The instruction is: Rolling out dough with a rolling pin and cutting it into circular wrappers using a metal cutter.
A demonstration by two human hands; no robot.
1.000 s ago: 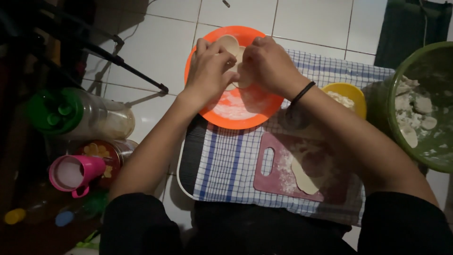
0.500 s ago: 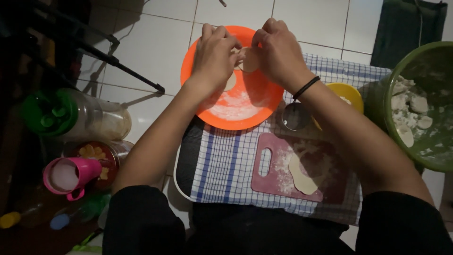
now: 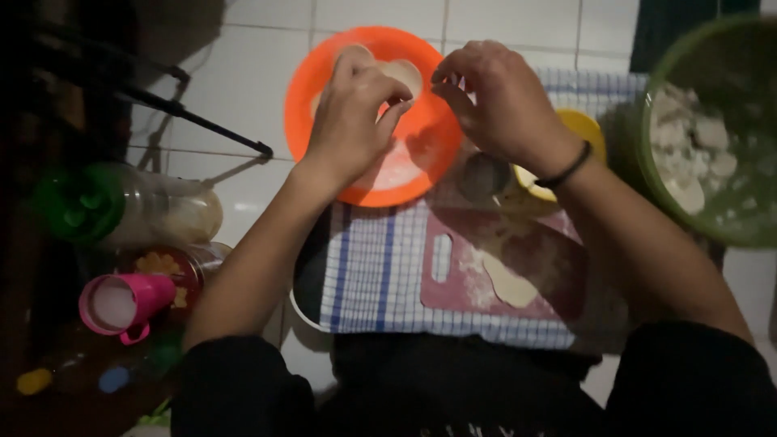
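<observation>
Hands working over orange plate (image 3: 421,174) | left hand (image 3: 352,113) and right hand (image 3: 498,101) pinching small dough piece (image 3: 405,77) between fingertips, grip clamped | judgement: pinching gently, evenly, keeping dough above plate.

Both hands hover over an orange plate (image 3: 324,89) dusted with flour. The left hand (image 3: 352,109) curls its fingers above pale dough pieces (image 3: 405,74); the right hand (image 3: 498,101), a black band at its wrist, pinches just beside it. Below the right forearm lies a red cutting board (image 3: 550,267) with a dough strip (image 3: 510,285), on a checked cloth (image 3: 364,275). Right of that hand stands a green bowl (image 3: 745,218).
</observation>
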